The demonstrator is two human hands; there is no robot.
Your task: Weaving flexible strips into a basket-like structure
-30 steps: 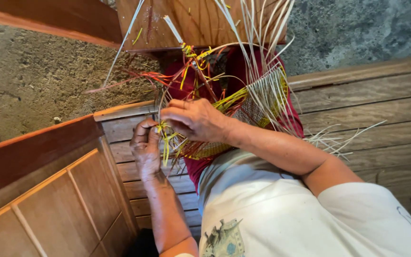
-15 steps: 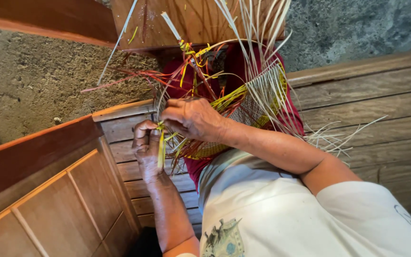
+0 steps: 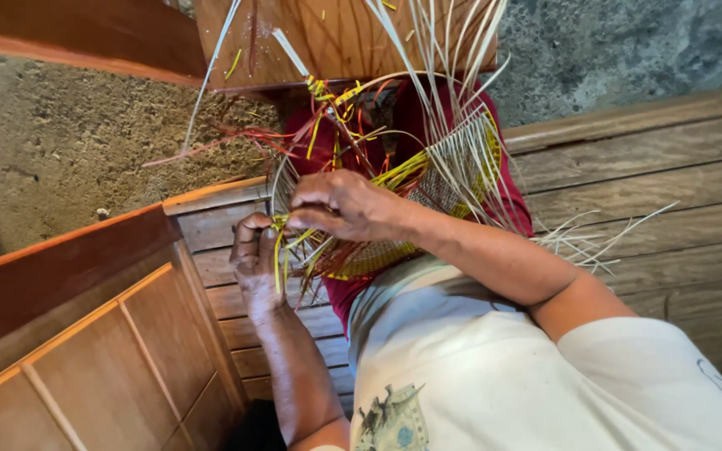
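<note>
While the half-woven basket [image 3: 428,200] rests tilted in the person's lap against dark red cloth [image 3: 511,200], both hands work at its near rim. Left hand [image 3: 254,259] sits at the lower left edge of the weave, fingers curled shut around a small bundle of yellow strips [image 3: 280,242] that hang down past the knuckles. Right hand [image 3: 340,205] lies just above and to the right of it, palm down, fingertips pinched closed on the same yellow strips where they meet the rim; the two hands are nearly touching. The basket's woven wall is pale with yellow bands, and its open mouth faces up and away from the person. Long pale uprights [image 3: 453,58] stand free from the far side of the weave and fan toward the top of the view, while thin red strands [image 3: 227,138] trail out to the left over the rough ground [image 3: 68,142]. More loose pale strips [image 3: 603,238] spread to the right across the wooden plank floor [image 3: 653,175]. A wooden board [image 3: 327,38] stands behind the basket, with short yellow offcuts lying on it. At lower left, a panelled wooden piece with orange-brown edges [image 3: 85,334] rises beside the left forearm. The person wears a white printed shirt [image 3: 495,376], which fills the lower right.
</note>
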